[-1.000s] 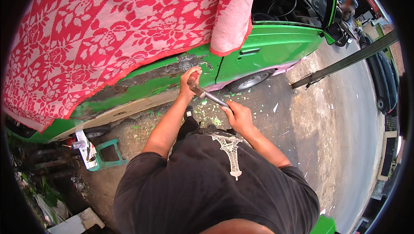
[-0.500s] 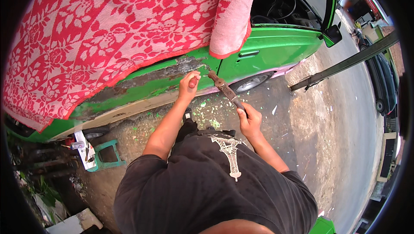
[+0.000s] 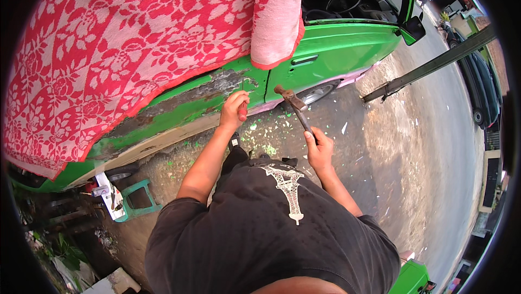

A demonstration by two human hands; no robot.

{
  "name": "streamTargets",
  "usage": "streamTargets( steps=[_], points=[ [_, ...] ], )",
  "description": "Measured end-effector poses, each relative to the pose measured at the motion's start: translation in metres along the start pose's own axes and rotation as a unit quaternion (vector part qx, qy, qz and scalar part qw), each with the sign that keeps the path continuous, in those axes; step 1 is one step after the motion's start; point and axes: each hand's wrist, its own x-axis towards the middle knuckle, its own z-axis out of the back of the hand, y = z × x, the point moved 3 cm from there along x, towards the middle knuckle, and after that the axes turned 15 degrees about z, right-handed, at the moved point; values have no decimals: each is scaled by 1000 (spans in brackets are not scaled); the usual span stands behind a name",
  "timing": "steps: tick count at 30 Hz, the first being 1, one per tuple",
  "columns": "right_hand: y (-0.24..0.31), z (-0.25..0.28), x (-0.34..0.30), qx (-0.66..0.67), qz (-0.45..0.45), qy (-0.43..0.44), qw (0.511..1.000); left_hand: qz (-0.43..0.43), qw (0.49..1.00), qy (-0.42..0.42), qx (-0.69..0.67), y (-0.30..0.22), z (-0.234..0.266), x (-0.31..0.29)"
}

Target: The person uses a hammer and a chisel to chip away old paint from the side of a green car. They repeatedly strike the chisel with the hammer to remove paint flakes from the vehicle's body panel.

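Observation:
My left hand (image 3: pixel 233 110) is closed around a tool with a reddish handle (image 3: pixel 242 113). Its far end meets the green car's side panel or is hidden by my fingers; I cannot tell its kind. In my right hand (image 3: pixel 321 150) is a hammer (image 3: pixel 297 107), gripped by its dark shaft, with its rusty head raised to the right of the red handle and apart from it. Before my left hand, the car's side panel (image 3: pixel 190 90) shows scraped grey and brown metal below the green paint. A red and pink floral blanket (image 3: pixel 146 39) drapes over the car's upper part.
Chips of green paint (image 3: pixel 269 149) are scattered on the ground. A small green stool (image 3: pixel 140 199) stands at the left, with white paper and small items beside it. A slanted post (image 3: pixel 429 63) rises at the right, near the road and a dark parked car (image 3: pixel 478 90).
The hammer head has moved right, away from the red handle. My left hand keeps its grip near the panel. The whole view has shifted slightly.

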Motion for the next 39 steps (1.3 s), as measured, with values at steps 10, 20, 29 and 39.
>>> streamTargets(
  steps=[10, 20, 29, 39],
  points=[
    [7, 2, 1, 29, -17, -2, 999, -14, 998, -12, 56, -14, -1, 0],
    [5, -10, 10, 21, -49, -4, 999, -4, 1000, -6, 24, 3, 7, 3],
    [-3, -23, 0, 22, -143, 6, 989, 17, 999, 22, -22, 4, 18, 4],
    [5, -32, -16, 8, -214, 6, 977, 22, 997, 45, -56, 15, 22, -2]
  ],
)
